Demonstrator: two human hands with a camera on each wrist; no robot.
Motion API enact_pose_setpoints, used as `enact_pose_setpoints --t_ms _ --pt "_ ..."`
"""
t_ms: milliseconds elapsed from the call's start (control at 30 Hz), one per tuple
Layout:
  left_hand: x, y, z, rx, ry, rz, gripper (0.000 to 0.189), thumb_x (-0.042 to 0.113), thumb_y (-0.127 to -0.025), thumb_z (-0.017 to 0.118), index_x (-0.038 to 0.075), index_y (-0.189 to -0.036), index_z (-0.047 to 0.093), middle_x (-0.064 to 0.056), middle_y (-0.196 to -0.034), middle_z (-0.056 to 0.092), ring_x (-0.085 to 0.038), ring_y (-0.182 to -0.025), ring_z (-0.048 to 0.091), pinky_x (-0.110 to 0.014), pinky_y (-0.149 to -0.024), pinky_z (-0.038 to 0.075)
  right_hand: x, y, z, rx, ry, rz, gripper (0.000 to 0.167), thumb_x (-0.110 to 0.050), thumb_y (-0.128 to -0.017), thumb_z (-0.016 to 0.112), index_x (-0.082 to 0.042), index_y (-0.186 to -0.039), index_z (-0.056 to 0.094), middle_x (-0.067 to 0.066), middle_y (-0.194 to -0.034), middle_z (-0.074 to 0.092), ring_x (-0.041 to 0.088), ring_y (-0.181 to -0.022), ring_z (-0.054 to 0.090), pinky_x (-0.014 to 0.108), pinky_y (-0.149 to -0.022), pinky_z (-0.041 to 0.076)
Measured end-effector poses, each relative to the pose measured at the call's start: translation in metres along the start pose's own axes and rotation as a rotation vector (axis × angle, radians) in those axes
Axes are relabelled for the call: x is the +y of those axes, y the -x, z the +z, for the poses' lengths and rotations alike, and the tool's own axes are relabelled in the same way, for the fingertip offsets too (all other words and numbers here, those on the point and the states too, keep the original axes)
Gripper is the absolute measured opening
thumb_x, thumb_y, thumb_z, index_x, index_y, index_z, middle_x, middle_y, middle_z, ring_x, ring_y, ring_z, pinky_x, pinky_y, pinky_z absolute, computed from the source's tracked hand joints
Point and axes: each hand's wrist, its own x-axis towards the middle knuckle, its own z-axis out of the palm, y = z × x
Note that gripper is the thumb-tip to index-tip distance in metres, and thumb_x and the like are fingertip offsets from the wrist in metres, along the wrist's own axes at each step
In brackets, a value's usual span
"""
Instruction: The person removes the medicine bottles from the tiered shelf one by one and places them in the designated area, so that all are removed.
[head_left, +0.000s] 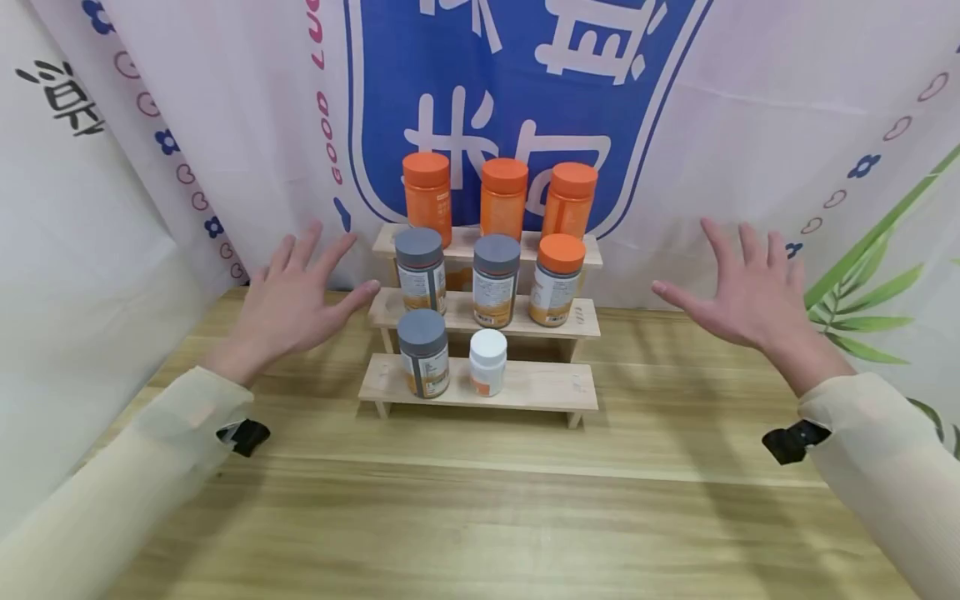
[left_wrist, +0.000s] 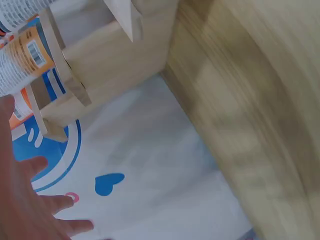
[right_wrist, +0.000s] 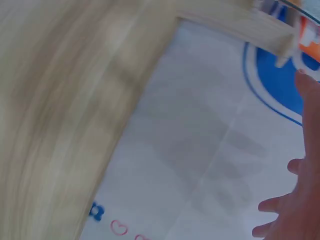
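My left hand (head_left: 296, 304) hovers left of a three-step wooden rack (head_left: 540, 386), its fingers spread and holding nothing. On the other side, my right hand (head_left: 750, 292) is raised with fingers apart, also holding nothing. Three orange jars (head_left: 503, 200) with orange lids stand on the top step. The middle step bears two grey-lidded jars (head_left: 493, 283) and one orange-lidded jar (head_left: 557, 283). On the lowest step are a grey-lidded jar (head_left: 425, 354) and a small white bottle (head_left: 488, 362), with bare wood to their right. The left wrist view shows an orange-and-white jar label (left_wrist: 25, 57) near the thumb.
The rack stands on a wood-grain table (head_left: 480, 517). Right behind it hangs a white cloth (head_left: 750, 125) with a blue printed panel (head_left: 480, 75). Printed green bamboo leaves (head_left: 870, 308) show on the right, and a white covering (head_left: 82, 275) rises on the left.
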Motion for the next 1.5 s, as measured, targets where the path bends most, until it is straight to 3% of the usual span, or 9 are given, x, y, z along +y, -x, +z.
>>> enact_pose_setpoints --t_ms 167,300,600,700,833,1067,1167,1300,1500 --pt "0.006 0.004 0.01 0.035 0.212 -0.002 0.083 0.074 -0.103 0.044 0.014 -0.16 0.044 -0.024 -0.165 0.042 -0.05 -0.146 0.044 -0.072 -0.113 0.038 -0.018 -0.004 -0.012 0.057 -0.162 -0.05 0.108 -0.076 -0.093 0.06 -0.024 -0.173 0.009 0.025 -0.176 0.018 0.055 -0.156 0.019 0.08 -0.116 0.021" --pt "0.011 0.005 0.021 0.032 0.393 0.001 0.07 0.062 -0.106 0.052 0.008 -0.151 0.054 -0.021 -0.155 0.054 -0.044 -0.136 0.057 -0.065 -0.108 0.047 -0.036 -0.008 -0.022 0.06 -0.307 -0.066 0.106 -0.069 -0.094 0.066 -0.027 -0.173 0.01 0.015 -0.178 0.019 0.05 -0.16 0.022 0.079 -0.119 0.023" --pt "0.015 0.006 0.053 -0.057 0.621 -0.066 0.065 0.053 -0.109 0.052 0.018 -0.162 0.043 -0.016 -0.166 0.045 -0.042 -0.14 0.053 -0.06 -0.107 0.051 -0.084 -0.02 -0.032 0.04 -0.59 -0.029 0.097 -0.069 -0.095 0.064 -0.033 -0.171 0.016 0.006 -0.176 0.03 0.035 -0.162 0.027 0.073 -0.121 0.03" --pt "0.015 0.007 0.061 -0.038 0.665 -0.067 0.061 0.047 -0.111 0.051 0.019 -0.163 0.042 -0.017 -0.166 0.045 -0.041 -0.134 0.056 -0.053 -0.101 0.053 -0.099 -0.026 -0.028 0.021 -0.66 -0.018 0.095 -0.067 -0.096 0.065 -0.033 -0.171 0.018 0.008 -0.175 0.033 0.035 -0.161 0.029 0.07 -0.121 0.034" --pt "0.012 0.009 0.064 -0.003 0.704 -0.066 0.059 0.041 -0.112 0.05 0.017 -0.164 0.041 -0.016 -0.167 0.044 -0.037 -0.125 0.059 -0.038 -0.088 0.051 -0.114 -0.034 -0.022 0.002 -0.737 -0.028 0.091 -0.063 -0.097 0.067 -0.032 -0.17 0.022 0.009 -0.172 0.037 0.036 -0.158 0.035 0.065 -0.122 0.037" --pt "0.016 0.006 0.068 -0.035 0.781 -0.084 0.061 0.042 -0.112 0.052 0.019 -0.166 0.038 -0.013 -0.169 0.041 -0.032 -0.112 0.057 -0.028 -0.078 0.051 -0.127 -0.043 -0.013 0.005 -0.872 -0.018 0.084 -0.056 -0.098 0.07 -0.03 -0.168 0.03 0.008 -0.166 0.045 0.032 -0.149 0.045 0.058 -0.121 0.041" --pt "0.016 0.005 0.07 -0.035 0.813 -0.089 0.061 0.042 -0.112 0.052 0.018 -0.166 0.037 -0.014 -0.169 0.04 -0.03 -0.112 0.057 -0.03 -0.082 0.051 -0.132 -0.047 -0.011 0.004 -0.965 0.006 0.08 -0.053 -0.098 0.071 -0.027 -0.165 0.036 0.007 -0.163 0.049 0.029 -0.146 0.048 0.053 -0.121 0.043" --pt "0.012 0.006 0.07 -0.037 0.836 -0.086 0.062 0.041 -0.112 0.051 0.017 -0.167 0.036 -0.014 -0.171 0.037 -0.033 -0.121 0.058 -0.042 -0.094 0.053 -0.14 -0.051 -0.009 0.007 -1.094 0.053 0.073 -0.048 -0.098 0.075 -0.024 -0.161 0.046 0.005 -0.159 0.055 0.025 -0.145 0.051 0.049 -0.123 0.042" --pt "0.012 0.008 0.07 -0.055 0.83 -0.083 0.063 0.043 -0.112 0.05 0.02 -0.168 0.033 -0.014 -0.173 0.035 -0.035 -0.124 0.057 -0.044 -0.095 0.053 -0.15 -0.055 -0.008 -0.005 -1.101 0.066 0.07 -0.043 -0.097 0.077 -0.021 -0.156 0.048 0.007 -0.151 0.058 0.024 -0.136 0.055 0.048 -0.12 0.045"
